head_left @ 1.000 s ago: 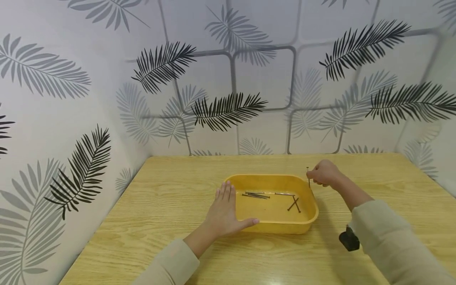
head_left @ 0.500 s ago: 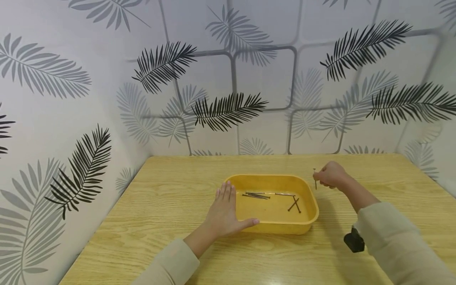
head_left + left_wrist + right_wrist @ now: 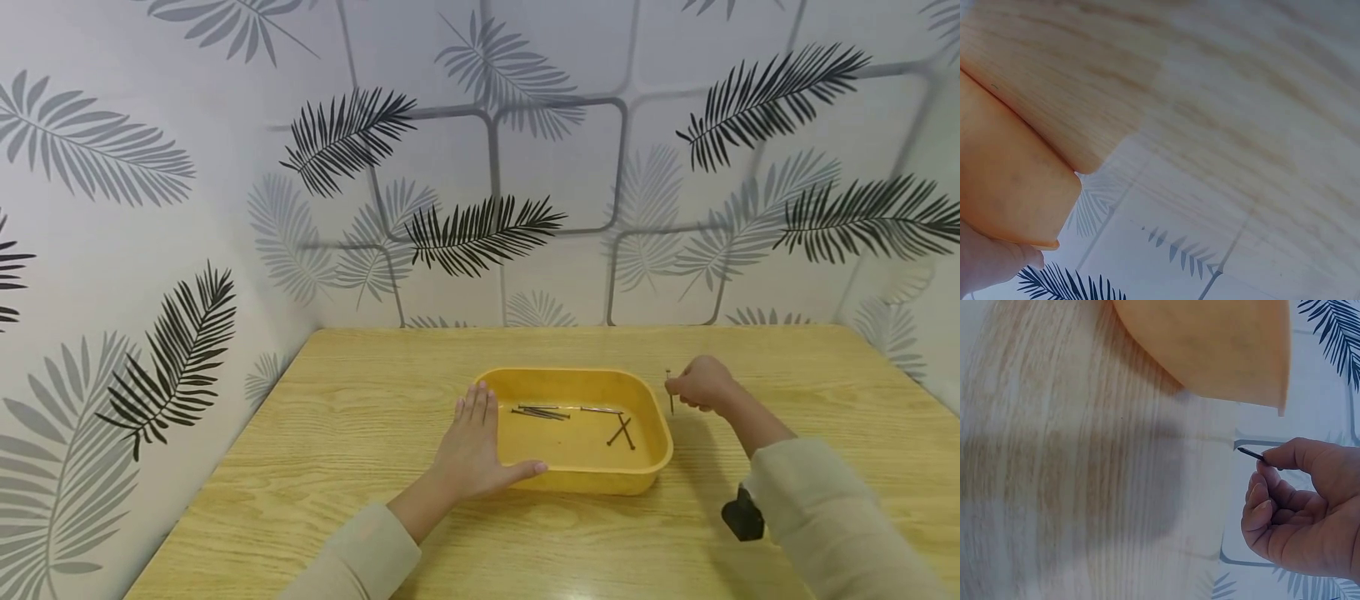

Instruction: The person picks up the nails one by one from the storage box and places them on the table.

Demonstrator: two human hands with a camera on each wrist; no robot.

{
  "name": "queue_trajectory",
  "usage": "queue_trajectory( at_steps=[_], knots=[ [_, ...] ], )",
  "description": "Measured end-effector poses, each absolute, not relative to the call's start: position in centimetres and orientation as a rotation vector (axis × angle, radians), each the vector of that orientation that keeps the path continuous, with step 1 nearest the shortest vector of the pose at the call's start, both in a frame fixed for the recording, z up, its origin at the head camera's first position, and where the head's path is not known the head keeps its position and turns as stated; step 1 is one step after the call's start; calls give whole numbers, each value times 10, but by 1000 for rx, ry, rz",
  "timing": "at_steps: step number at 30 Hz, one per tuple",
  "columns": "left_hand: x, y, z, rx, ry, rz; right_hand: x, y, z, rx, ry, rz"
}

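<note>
A yellow plastic tray (image 3: 592, 482) stands on the wooden table. My left hand (image 3: 472, 454) rests on its left end, fingers straight along the rim and thumb stretched over the near edge. Beyond the tray's right end, my right hand (image 3: 705, 385) pinches a nail (image 3: 671, 403) between thumb and forefinger. The nail is upright in the head view, head on top, and its tip (image 3: 1244, 450) points away from the fingers in the right wrist view. Inside the tray, several nails (image 3: 542, 412) lie bunched at left, and two crossed nails (image 3: 621, 432) lie near the right end.
The wooden table (image 3: 322, 433) reaches back to a wall (image 3: 555, 275) with a leaf pattern. A second wall (image 3: 150, 225) runs along the left. A black object (image 3: 743, 515) shows below the right sleeve (image 3: 825, 500).
My right hand has drawn the nail rightward from the tray's right rim, rising a little, then lowering it beside the tray. The left hand and the tray have stayed put.
</note>
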State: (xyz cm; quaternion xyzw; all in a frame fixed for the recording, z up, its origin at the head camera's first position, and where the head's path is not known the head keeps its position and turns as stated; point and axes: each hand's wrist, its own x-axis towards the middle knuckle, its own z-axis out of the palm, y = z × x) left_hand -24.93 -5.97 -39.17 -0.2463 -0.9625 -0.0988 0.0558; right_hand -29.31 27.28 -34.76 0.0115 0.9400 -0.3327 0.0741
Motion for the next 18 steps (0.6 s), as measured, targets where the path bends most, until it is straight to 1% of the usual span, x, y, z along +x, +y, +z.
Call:
queue_trajectory(
  at_steps=[18],
  knots=[
    [-250,-59,-392,-739,-2918,-314,-300,276,-376,83,2813,-1003]
  ],
)
